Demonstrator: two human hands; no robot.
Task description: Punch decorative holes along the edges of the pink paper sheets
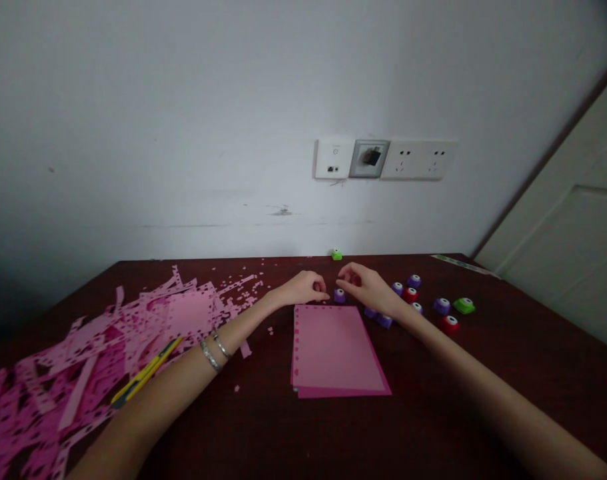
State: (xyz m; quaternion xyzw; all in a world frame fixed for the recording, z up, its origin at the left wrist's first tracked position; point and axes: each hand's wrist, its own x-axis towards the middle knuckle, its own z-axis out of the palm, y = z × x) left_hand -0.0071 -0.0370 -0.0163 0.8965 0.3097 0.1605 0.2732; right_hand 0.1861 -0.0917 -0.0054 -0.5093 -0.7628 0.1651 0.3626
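On the dark table lie stacked pink paper sheets [333, 347], with punched shapes along the left edge and part of the top edge. A small purple craft punch [339, 296] stands at the sheets' top edge, between my hands. My left hand [306, 288] is just left of the punch, fingers loosely curled and thumb apart, with nothing seen in it. Close to the punch's right side is my right hand [360, 283], its fingers bent and thumb apart, also holding nothing that I can see. Neither hand clearly touches the punch.
Pink punched strips [98, 347] heap on the left, with a yellow cutter knife [146, 373] on them and small paper bits [238, 297] beside. Purple punches [442, 306], red punches [449, 324] and a green punch [464, 305] lie right. Another green punch [336, 255] stands by the wall.
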